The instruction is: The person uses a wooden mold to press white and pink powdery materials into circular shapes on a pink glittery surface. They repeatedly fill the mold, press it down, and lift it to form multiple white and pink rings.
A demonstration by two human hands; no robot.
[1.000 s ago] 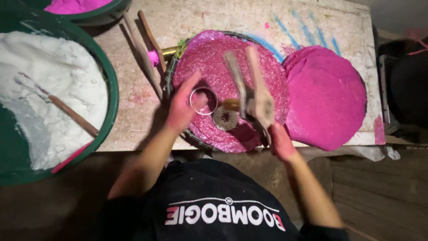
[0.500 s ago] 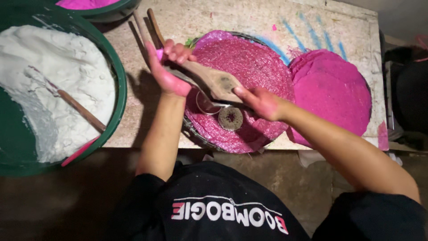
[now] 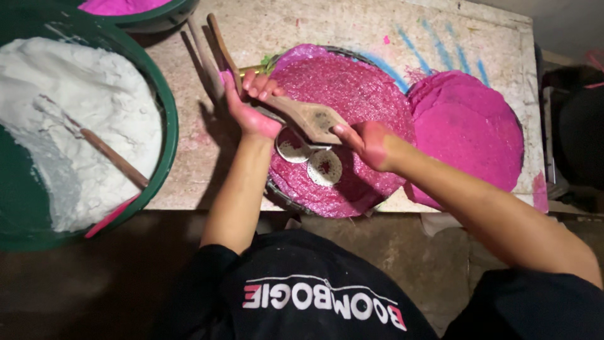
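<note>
Both hands hold one wooden paddle point(image 3: 305, 118) across a round tray point(image 3: 352, 94) of pink powder. The left hand point(image 3: 251, 104) has its fingers wrapped over the handle end, clamped on it; the right hand point(image 3: 368, 141) pinches the broad end, fingers closed on the wood. Both are stained pink.

Just under the paddle, between the two grips, lie two small round moulds point(image 3: 311, 157) on the powder (one partly hidden by the wood, so I cannot tell whether it is full). Past the right hand lies a flat pink mound point(image 3: 469, 132). Out beyond the left hand a big green basin point(image 3: 165, 119) holds white powder point(image 3: 75, 119) with a stick point(image 3: 107, 154) resting in it; more sticks point(image 3: 211, 50) lie on the table point(image 3: 302, 25) just above the left grip.

By the look of it, the step in hand is pressing or levelling powder at the moulds with the paddle. The next stroke seems to call for a flat, steady blade and even pressure from both ends, or powder will spill off the moulds.
</note>
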